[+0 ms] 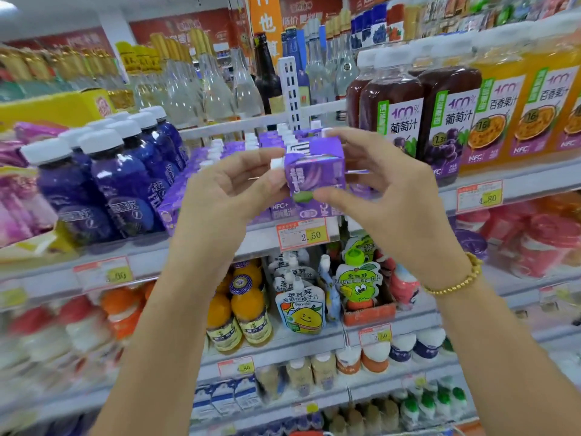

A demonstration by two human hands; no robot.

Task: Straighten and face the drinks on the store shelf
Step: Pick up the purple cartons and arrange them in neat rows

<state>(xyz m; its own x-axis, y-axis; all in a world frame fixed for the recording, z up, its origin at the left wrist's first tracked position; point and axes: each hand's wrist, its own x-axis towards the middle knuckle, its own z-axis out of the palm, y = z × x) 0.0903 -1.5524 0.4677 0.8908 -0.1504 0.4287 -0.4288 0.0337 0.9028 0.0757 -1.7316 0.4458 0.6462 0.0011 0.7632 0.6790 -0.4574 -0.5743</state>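
Note:
A small purple drink carton [314,166] with a white cap on its left side is held in the air in front of the shelf. My left hand [229,190] pinches its left side near the cap. My right hand [374,187] grips its right side, thumb under the lower edge. Behind it, rows of the same purple cartons [239,146] with white caps stand on the middle shelf [201,243].
Blue bottles [125,180] stand left of the cartons, dark grape juice bottles [440,121] and orange juice bottles [515,108] to the right. A white slotted divider [290,89] rises behind the cartons. Lower shelves hold orange bottles [242,309] and pouches [301,309]. Price tags line the shelf edges.

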